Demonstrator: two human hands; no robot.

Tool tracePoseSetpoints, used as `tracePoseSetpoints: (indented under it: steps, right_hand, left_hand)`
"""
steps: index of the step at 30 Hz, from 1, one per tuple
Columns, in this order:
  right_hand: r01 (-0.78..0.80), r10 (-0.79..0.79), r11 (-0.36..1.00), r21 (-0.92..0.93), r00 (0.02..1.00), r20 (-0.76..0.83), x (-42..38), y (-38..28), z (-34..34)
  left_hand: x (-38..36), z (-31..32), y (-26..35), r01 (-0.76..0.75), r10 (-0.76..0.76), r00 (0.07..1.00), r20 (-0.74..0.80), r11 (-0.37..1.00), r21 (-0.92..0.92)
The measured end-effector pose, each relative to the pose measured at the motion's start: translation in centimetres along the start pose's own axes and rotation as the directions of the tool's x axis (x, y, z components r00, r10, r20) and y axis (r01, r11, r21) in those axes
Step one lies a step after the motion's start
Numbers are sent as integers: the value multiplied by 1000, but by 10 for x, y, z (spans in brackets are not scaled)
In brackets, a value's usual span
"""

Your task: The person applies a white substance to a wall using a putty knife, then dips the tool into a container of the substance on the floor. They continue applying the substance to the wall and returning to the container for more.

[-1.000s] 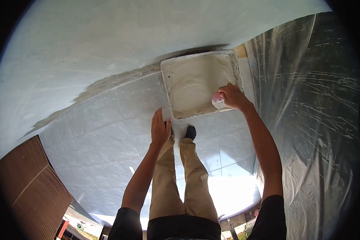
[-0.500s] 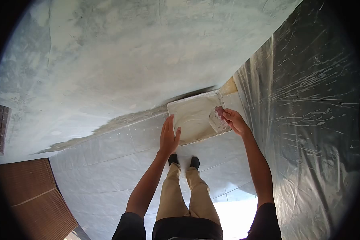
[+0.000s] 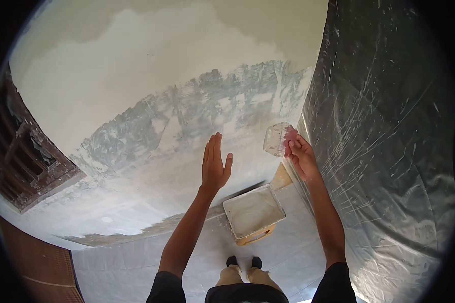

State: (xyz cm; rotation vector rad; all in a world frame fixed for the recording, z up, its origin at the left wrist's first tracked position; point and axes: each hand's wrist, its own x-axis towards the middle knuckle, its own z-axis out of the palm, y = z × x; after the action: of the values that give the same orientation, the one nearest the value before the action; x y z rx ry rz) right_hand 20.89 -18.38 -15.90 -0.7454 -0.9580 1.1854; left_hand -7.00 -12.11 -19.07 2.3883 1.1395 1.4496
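Note:
My right hand (image 3: 302, 157) grips a putty scraper (image 3: 276, 139) by its reddish edge. Its broad, pale blade is smeared with putty and points left, in front of the wall. My left hand (image 3: 216, 165) is raised with fingers stretched out and thumb apart, holding nothing; whether it touches the wall cannot be told. Below and between the hands, a rectangular tub (image 3: 274, 225) of whitish putty rests on a yellowish stool (image 3: 258, 236) near the wall's foot. The wall (image 3: 187, 121) carries grey-blue patches between paler coated areas.
Splattered plastic sheeting (image 3: 384, 151) hangs along the right side. A brown window frame (image 3: 53, 189) with bars is set in the wall at left. Brown ribbed material (image 3: 33, 252) lies at lower left. Grey sheeting (image 3: 121, 272) covers the floor around my feet.
The view has tilted up, bringing more wall and the window into sight. My right hand has lifted the scraper from over the tub to before the wall; my left hand has left the tub's side.

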Motion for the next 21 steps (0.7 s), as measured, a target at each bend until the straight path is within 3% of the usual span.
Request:
tracePoseSetpoints:
  steps: [2,8,14,16,18,20,21]
  right_hand:
    - [78,-78,997,-20,997,-8,12,-21,13]
    - [202,-207,978,-54,975,-87,42,-73,52]
    - [468,-500,856,-219,857,-122,82,-101,84]
    - [610,-711,662,-435,695,-108,92,-106,99]
    - [593,-730,629,-502,674,-118,99,-107,108]
    - [589,-890,290,-754,456,15,108,-103,112]
    - [620,-911,231,-750,407,57,116,-97,110]
  left_hand:
    - [28,-21,5,-110,112,992,-48,993,43]
    - [106,-79,25,-229,255,954,-157,959,164]
    - [176,-113,39,-341,431,865,-257,880,330]
    - [195,-118,42,-340,445,855,-264,868,361]
    - [208,-119,45,-347,477,835,-275,843,410]
    - [216,-116,42,-336,492,822,-287,826,452]
    - [219,-114,40,-328,507,810,-296,809,487]
